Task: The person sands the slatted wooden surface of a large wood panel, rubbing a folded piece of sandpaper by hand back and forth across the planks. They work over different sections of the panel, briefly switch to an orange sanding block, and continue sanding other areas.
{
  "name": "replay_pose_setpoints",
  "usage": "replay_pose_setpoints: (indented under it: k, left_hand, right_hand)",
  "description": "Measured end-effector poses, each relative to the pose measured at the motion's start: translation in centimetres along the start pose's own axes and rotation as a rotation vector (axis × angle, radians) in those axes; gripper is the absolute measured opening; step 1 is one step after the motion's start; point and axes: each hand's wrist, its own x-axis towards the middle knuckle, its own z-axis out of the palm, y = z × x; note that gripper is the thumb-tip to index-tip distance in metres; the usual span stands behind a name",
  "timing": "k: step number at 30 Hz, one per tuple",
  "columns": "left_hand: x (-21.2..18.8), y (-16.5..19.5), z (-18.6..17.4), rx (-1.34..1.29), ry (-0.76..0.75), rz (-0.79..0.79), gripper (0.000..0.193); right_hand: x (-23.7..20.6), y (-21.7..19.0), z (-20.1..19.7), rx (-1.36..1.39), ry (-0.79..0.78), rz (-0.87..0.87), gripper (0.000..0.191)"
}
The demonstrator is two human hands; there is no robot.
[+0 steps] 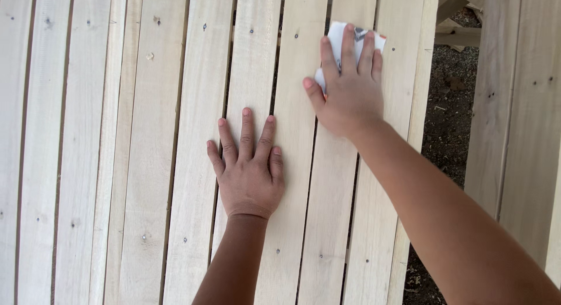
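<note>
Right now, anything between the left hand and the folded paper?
Head view: only bare wooden slats between left hand and white paper under the right hand.
</note>
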Motion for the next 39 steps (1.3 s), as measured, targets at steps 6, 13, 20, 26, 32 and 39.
replay_pose_setpoints:
  k: [6, 13, 20, 26, 32, 39]
  left_hand:
    - [0.2, 0.0, -0.2, 0.015, -0.010, -0.003, 0.054]
    - [0.3, 0.1, -0.1, 0.016, 0.004, -0.005, 0.054]
    - [0.2, 0.2, -0.3, 0.026, 0.004, -0.001, 0.053]
    - [0.4, -0.1, 0.9, 0.029, -0.004, -0.014, 0.053]
    - [0.0, -1.9, 0.4, -0.232, 0.006, 0.025, 0.058]
    - [-2.9, -5.9, -0.7, 0.024, 0.030, -0.108, 0.056]
  right_hand:
    - [0.1, -1.5, -0.4, -0.013, 0.029, 0.079, 0.068]
    - [-22.1, -6.7, 2.2, 0.032, 0.043, -0.179, 0.069]
    - [-8.4, -3.1, 0.6, -0.067, -0.065, -0.057, 0.077]
    - [4.3, -1.5, -3.3, 0.150, 0.099, 0.209, 0.067]
    - [-11.4, -8.6, -0.2, 0.276, 0.089, 0.016, 0.064]
    - [-23.8, -10.8, 4.6, 0.064, 0.129, -0.314, 0.067]
